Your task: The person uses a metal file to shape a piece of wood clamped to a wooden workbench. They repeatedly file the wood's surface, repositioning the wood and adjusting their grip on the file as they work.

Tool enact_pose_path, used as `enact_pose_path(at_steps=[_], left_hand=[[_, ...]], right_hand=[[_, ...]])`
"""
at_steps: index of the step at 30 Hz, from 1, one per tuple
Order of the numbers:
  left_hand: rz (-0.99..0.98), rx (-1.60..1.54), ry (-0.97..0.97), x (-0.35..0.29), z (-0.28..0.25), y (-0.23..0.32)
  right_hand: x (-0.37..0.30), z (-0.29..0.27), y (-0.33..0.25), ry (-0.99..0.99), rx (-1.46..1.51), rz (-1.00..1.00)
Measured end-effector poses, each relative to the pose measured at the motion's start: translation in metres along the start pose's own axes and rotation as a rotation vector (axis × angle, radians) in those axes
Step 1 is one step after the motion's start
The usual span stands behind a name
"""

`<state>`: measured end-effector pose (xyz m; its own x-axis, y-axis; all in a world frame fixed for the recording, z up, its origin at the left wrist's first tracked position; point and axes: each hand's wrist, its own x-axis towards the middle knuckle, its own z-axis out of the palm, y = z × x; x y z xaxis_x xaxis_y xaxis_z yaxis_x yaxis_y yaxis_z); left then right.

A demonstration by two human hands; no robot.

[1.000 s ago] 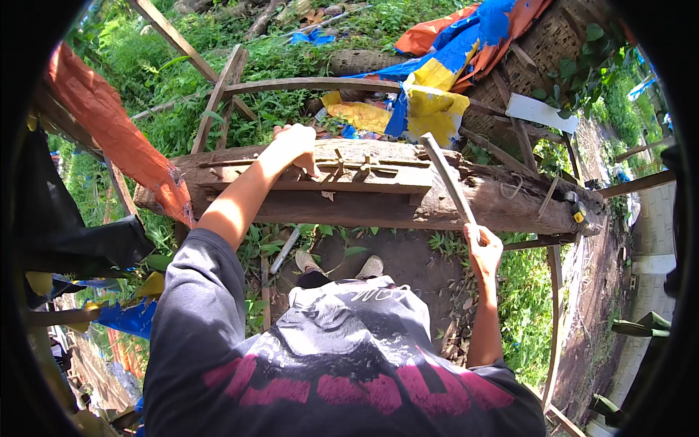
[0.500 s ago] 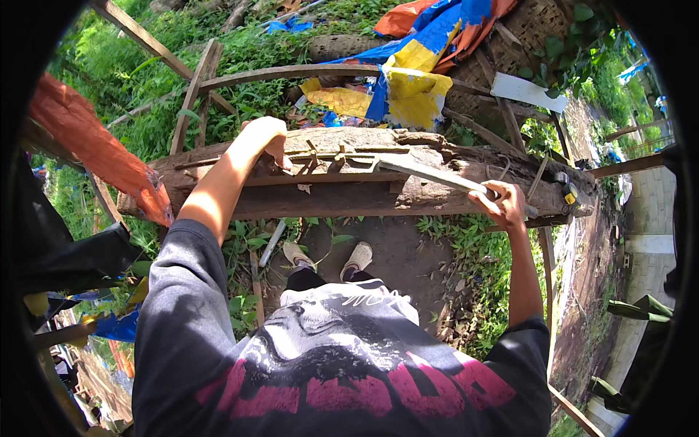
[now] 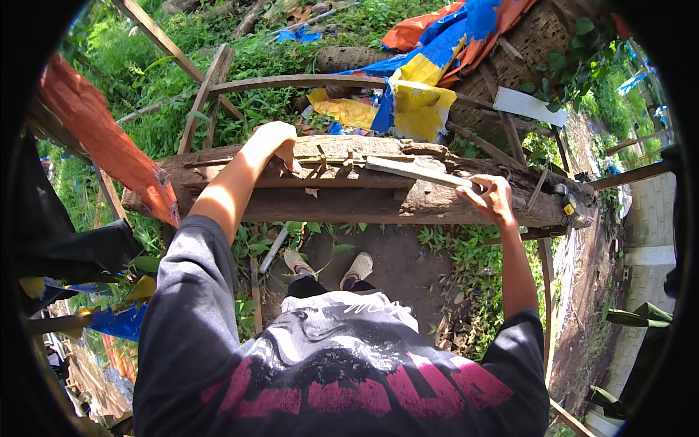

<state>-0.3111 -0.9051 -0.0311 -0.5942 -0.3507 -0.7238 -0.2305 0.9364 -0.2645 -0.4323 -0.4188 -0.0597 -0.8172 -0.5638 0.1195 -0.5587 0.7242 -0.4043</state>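
Observation:
A weathered wooden beam (image 3: 328, 207) lies across in front of me, with a thin narrow strip (image 3: 331, 158) along its top between short upright pegs (image 3: 349, 156). My right hand (image 3: 489, 197) is closed round the right end of a long, flat grey bar (image 3: 419, 172). The bar slants over the beam, its far left end lying at the strip's right end. My left hand (image 3: 280, 142) is bent down onto the beam at the strip's left part, thumb toward me. Its other fingers are mostly hidden, and what they hold cannot be made out.
A small yellow and black object (image 3: 569, 209) rests on the beam's right end. Orange cloth (image 3: 109, 131) hangs at the left. Beyond the beam are a curved wooden rail (image 3: 298, 82), a blue, yellow and orange tarp (image 3: 422, 87) and greenery. My shoes (image 3: 357, 268) stand on bare soil.
My right hand has moved left along the beam, pushing the grey bar further over the strip. My left hand stays at the same part of the beam. The whole view has shifted slightly.

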Motion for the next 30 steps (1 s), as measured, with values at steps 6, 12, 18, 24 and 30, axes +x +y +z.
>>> enact_pose_path(at_steps=[6,12,18,24,30], left_hand=[[-0.028,0.007,0.024,0.007,0.007,0.000],[0.030,-0.089,0.087,-0.008,0.012,-0.005],[0.049,-0.628,0.554,0.027,0.089,-0.034],[0.001,-0.748,0.682,-0.021,0.067,-0.008],[0.197,-0.669,0.722,0.028,0.055,0.013]], right_hand=[[-0.001,-0.003,-0.031,-0.034,0.042,0.016],[-0.020,0.010,-0.036,0.049,-0.110,0.020],[-0.020,0.035,-0.057,0.168,-0.307,-0.062],[-0.029,0.072,-0.007,0.485,-0.665,-0.003],[-0.160,0.075,-0.158,0.282,-0.603,0.602]])
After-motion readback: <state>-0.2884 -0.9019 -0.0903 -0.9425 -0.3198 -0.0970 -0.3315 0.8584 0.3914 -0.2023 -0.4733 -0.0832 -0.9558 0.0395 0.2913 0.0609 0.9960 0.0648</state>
